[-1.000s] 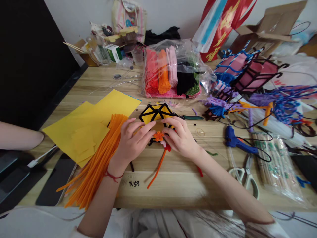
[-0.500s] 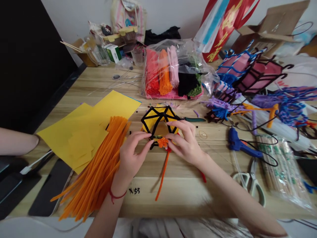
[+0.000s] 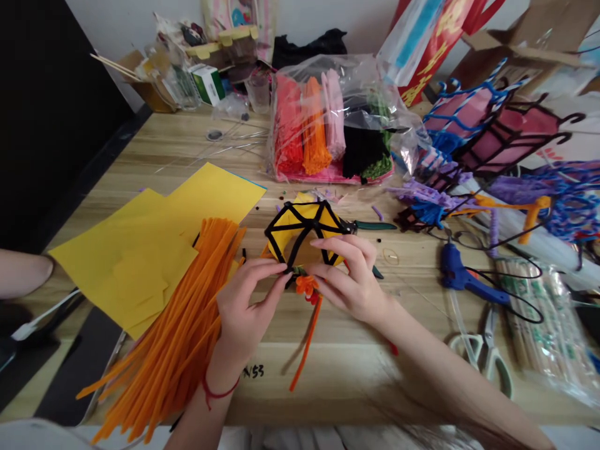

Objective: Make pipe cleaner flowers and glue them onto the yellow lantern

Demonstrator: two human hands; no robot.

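Observation:
A lantern frame of black pipe cleaners with yellow panels [image 3: 315, 224] stands between my hands at mid-table. My left hand [image 3: 248, 306] pinches the frame's lower left corner between thumb and forefinger. On the other side, my right hand [image 3: 354, 281] has its fingers bent against the front of the frame, beside an orange flower [image 3: 307, 285]; its fingertips are partly hidden. Below the flower hangs an orange pipe cleaner [image 3: 307, 350], with a bit of red near its top. Green-handled pliers [image 3: 375, 225] lie behind my right hand.
Orange pipe cleaners [image 3: 164, 337] and yellow sheets [image 3: 107, 240] lie left. A plastic bag of coloured bundles [image 3: 347, 119] sits behind. At right are a blue glue gun [image 3: 469, 275], scissors [image 3: 490, 356] and pink lanterns [image 3: 510, 134]. Another person's arm [image 3: 23, 274] rests at far left.
The camera view has shifted slightly. The lantern frame is tipped a little, and the flower hangs slightly lower below its front edge. Both hands stay at the frame.

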